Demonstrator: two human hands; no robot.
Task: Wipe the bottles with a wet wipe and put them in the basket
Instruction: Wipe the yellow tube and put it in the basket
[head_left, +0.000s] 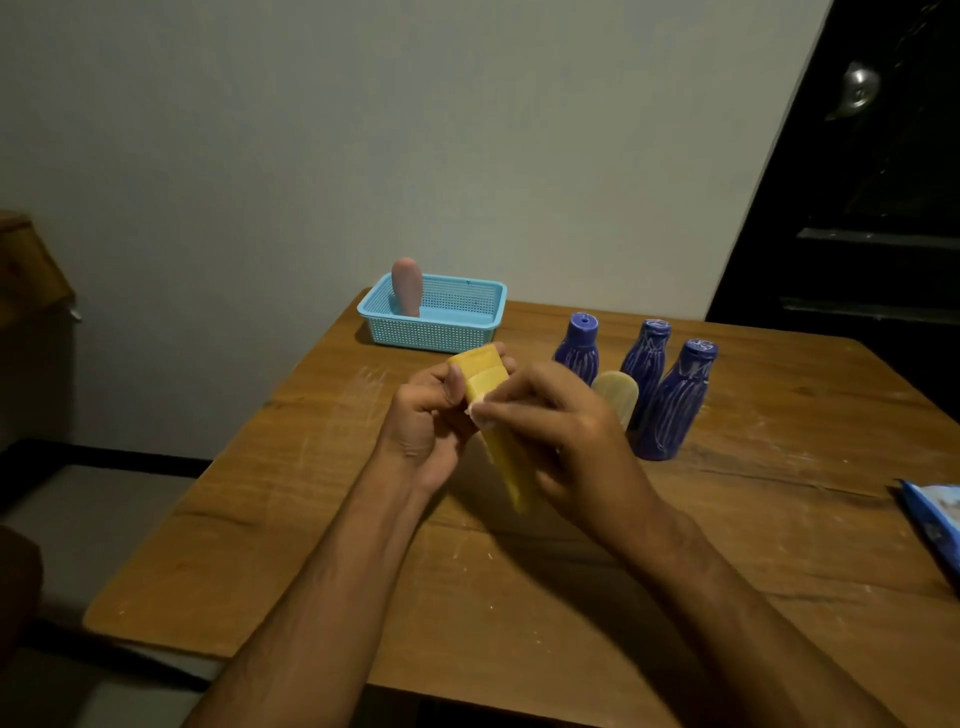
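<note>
Both hands meet just below the centre of the frame, forearms reaching up from the lower edge and converging. Left hand (426, 415) curls its fingers and thumb round the upper part of a yellow bottle (501, 431), thumb laid along the bottle's cap end, wrist bent slightly inward. Right hand (561, 431) comes over the bottle from the right, its fingers curled and pinching a small white wet wipe (478, 408) against the bottle's side just below the cap; only a sliver of the wipe shows at the fingertips. The bottle is tilted, cap toward the upper left, its base pointing down toward the lower centre, held clear above the wooden bench (291, 519).

Up and left of the hands, at the bench's far edge, sits a light blue basket (441, 332) with a pink bottle (407, 286) standing upright inside its left end. Right of the hands stand three blue bottles (670, 410) close together, with a cream bottle (618, 397) among them, partly hidden behind the right hand. A blue packet (935, 525) lies at the right edge of the frame.
</note>
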